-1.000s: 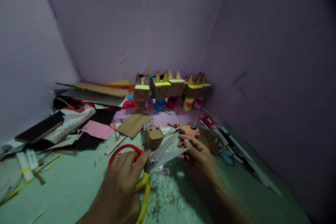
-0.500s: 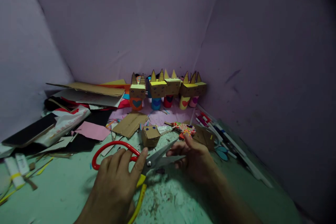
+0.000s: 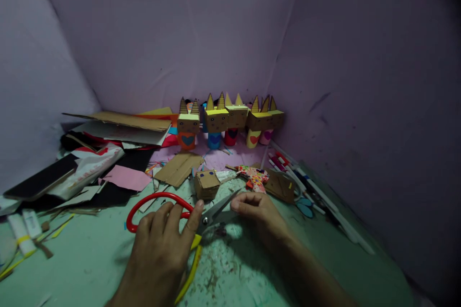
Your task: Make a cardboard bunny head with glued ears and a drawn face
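Note:
My left hand (image 3: 162, 244) is wrapped round a large pair of scissors (image 3: 217, 211) with one red and one yellow handle loop. The blades point up and to the right. Close to the blade tip, my right hand (image 3: 261, 216) has its fingers curled into a pinch. Whatever lies between those fingers is too small or too hidden to make out. Just beyond the scissors sits a small cardboard box (image 3: 207, 187) with two blue dots on it.
Several cardboard cat figures (image 3: 216, 120) with paper-wrapped bodies stand along the back wall. Cardboard sheets (image 3: 133, 121) and a pink paper piece (image 3: 127, 178) are stacked at left. Patterned paper (image 3: 255, 177), pens (image 3: 283, 160) and blue-handled scissors (image 3: 305, 207) lie to the right.
My right fingers have drawn together into a pinch at the blade tip, where they were spread around the blades before. The scissor blades look closer together. My left hand has barely moved.

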The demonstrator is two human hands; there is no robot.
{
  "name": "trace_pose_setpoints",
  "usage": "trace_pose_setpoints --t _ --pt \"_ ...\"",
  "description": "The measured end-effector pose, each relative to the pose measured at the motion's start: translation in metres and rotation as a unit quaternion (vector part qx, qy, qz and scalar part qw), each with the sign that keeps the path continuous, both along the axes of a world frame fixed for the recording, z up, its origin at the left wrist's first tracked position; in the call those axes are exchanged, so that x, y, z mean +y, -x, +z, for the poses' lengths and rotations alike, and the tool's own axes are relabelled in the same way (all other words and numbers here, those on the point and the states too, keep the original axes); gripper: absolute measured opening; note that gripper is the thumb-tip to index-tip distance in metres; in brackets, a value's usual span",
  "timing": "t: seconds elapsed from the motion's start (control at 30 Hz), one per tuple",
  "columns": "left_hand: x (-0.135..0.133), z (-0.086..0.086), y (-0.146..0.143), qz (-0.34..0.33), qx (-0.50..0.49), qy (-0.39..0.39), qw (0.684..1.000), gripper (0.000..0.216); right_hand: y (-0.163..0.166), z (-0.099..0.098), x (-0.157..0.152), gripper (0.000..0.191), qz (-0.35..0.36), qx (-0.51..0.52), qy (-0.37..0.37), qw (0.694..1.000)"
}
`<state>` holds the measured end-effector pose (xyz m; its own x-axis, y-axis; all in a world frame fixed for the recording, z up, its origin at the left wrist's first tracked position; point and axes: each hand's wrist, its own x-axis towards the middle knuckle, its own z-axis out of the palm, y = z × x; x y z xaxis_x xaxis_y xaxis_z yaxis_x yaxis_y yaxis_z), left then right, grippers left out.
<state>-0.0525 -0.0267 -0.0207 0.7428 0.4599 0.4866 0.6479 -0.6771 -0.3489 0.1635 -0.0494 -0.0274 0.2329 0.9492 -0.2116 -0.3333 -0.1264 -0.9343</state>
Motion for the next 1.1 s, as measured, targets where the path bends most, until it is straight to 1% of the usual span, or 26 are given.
trace_pose_setpoints --t 0.1,0.2,0.27,0.33,0.4,0.47,0.53,0.57,0.6,0.63,0.7,0.77,0.8,0.87,0.93,0.97,1.0,1.03,1.1 --pt "0.008 -0.003 0.007 -0.026 0.01 -0.008 1.0 0.066 -0.007 0.003 -0.001 0.021 -0.081 0.051 0.01 0.995" --pt "0.012 -0.004 0.01 -0.034 -0.003 0.03 0.999 0.077 -0.014 0.007 0.0 0.027 -0.16 0.13 -0.031 0.978" --pt "0.01 -0.003 0.009 -0.023 -0.032 0.079 0.996 0.079 -0.016 0.011 0.001 0.035 -0.173 0.156 -0.055 0.971" --pt "0.007 -0.001 0.007 -0.034 -0.068 0.122 0.99 0.079 -0.014 0.014 0.001 0.045 -0.154 0.152 -0.058 0.975" --pt "0.003 0.001 0.006 -0.073 -0.096 0.155 0.98 0.08 -0.011 0.015 0.0 0.053 -0.112 0.136 -0.04 0.984" --pt "0.001 0.003 0.005 -0.109 -0.102 0.182 0.972 0.082 -0.009 0.015 -0.001 0.055 -0.05 0.119 -0.005 0.992" --pt "0.001 0.004 0.006 -0.119 -0.079 0.192 0.971 0.083 -0.012 0.014 -0.004 0.061 -0.004 0.076 0.006 0.997" --pt "0.002 0.004 0.006 -0.113 -0.059 0.189 0.974 0.083 -0.014 0.013 -0.005 0.062 0.01 0.028 -0.009 1.0" --pt "0.003 0.004 0.006 -0.106 -0.039 0.182 0.977 0.082 -0.016 0.013 -0.006 0.06 0.019 -0.035 -0.036 0.999" --pt "0.004 0.003 0.006 -0.099 -0.019 0.172 0.98 0.081 -0.017 0.012 -0.007 0.052 0.025 -0.106 -0.072 0.991" --pt "0.006 0.003 0.006 -0.09 0.009 0.152 0.984 0.079 -0.019 0.011 -0.008 0.03 0.04 -0.236 -0.138 0.961" --pt "0.007 0.003 0.005 -0.088 0.023 0.134 0.987 0.075 -0.017 0.01 -0.008 0.015 0.054 -0.314 -0.176 0.931" --pt "0.007 0.004 0.005 -0.088 0.027 0.127 0.988 0.073 -0.015 0.01 -0.008 0.013 0.054 -0.339 -0.189 0.92" --pt "0.007 0.005 0.004 -0.088 0.032 0.113 0.989 0.069 -0.011 0.01 -0.009 0.015 0.032 -0.384 -0.204 0.9" --pt "0.006 0.007 0.003 -0.09 0.032 0.103 0.99 0.067 -0.007 0.01 -0.01 0.018 -0.006 -0.405 -0.203 0.892" --pt "0.006 0.007 0.003 -0.09 0.029 0.1 0.99 0.067 -0.006 0.01 -0.01 0.019 -0.025 -0.399 -0.193 0.896" --pt "0.005 0.008 0.003 -0.091 0.025 0.098 0.991 0.065 -0.007 0.01 -0.01 0.019 -0.043 -0.381 -0.177 0.906" --pt "0.006 0.01 0.003 -0.091 0.02 0.097 0.991 0.064 -0.008 0.01 -0.01 0.02 -0.066 -0.349 -0.159 0.921" --pt "0.007 0.013 0.006 -0.09 0.001 0.104 0.991 0.062 -0.013 0.01 -0.009 0.023 -0.132 -0.253 -0.135 0.949"
